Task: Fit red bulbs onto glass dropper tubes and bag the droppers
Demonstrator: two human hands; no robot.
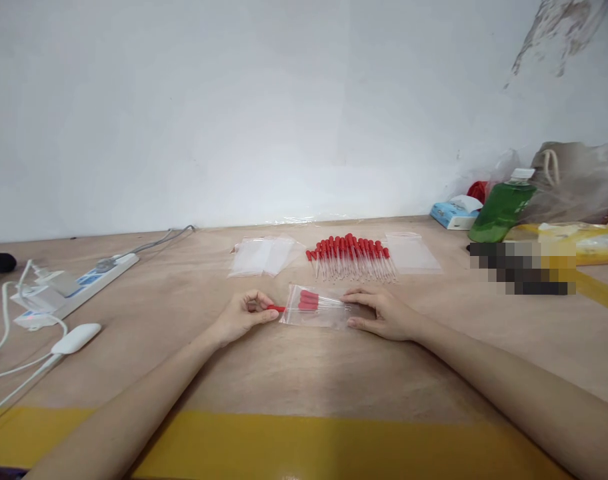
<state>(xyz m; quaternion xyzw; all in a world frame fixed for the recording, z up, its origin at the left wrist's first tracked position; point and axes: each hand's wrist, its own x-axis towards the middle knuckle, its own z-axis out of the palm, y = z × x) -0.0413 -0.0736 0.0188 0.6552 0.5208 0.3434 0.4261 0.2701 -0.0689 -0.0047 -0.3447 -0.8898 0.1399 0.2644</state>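
My left hand (244, 315) pinches a dropper (277, 308) by its red bulb. The dropper's tip end points right, at the left edge of a clear zip bag (290, 313); I cannot tell how far it reaches inside. Several droppers with red bulbs (309, 300) lie in the bag, bulbs to the left and clear tubes to the right. My right hand (381, 313) grips the bag's right end between thumb and fingers. Behind the bag lies a row of red-bulbed droppers (351, 253), tubes pointing toward me.
Flat clear bags lie in a stack (261, 257) left of the dropper row and another stack (413, 253) right of it. A power strip (84, 290) with white cables is at left. A green bottle (501, 210) and tissue pack (454, 215) stand at right by the wall.
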